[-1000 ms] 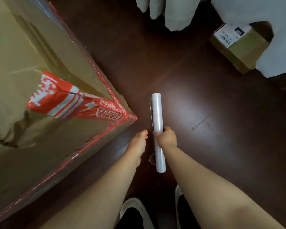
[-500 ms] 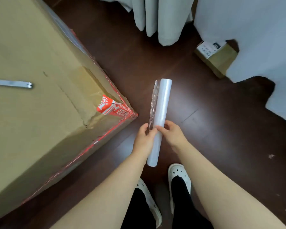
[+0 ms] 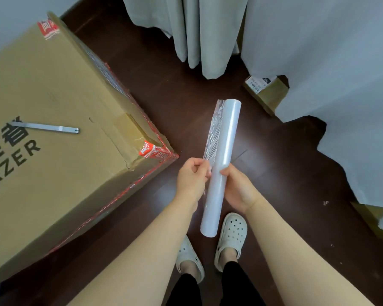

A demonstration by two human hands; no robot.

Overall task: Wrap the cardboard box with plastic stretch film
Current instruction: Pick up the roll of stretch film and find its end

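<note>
Film roll (image 3: pixel 225 149) points away, rightward — right hand (image 3: pixel 239 188) grips it, left hand (image 3: pixel 190 180) pinches flap (image 3: pixel 213 131).

Left hand (image 3: pixel 190 180) and right hand (image 3: pixel 239 188) are bare, forearms (image 3: pixel 296 246) too. White moulded clogs (image 3: pixel 232 230) (round holes on top) sit below black trouser legs (image 3: pixel 239 283).

Cardboard boxes: two for certain, one large cardboard box (image 3: pixel 53 133) and one small cardboard box (image 3: pixel 269 97); a brown corner (image 3: pixel 368 214) at the right edge may be a third.
Film: one roll of stretch film (image 3: pixel 227 149).
Hands: two, left hand (image 3: pixel 190 181) and right hand (image 3: pixel 240 192).
Shoes: two white clogs, left clog (image 3: pixel 189 259) and right clog (image 3: pixel 231 236).
Metal: one metal strip (image 3: pixel 47 127).
</note>
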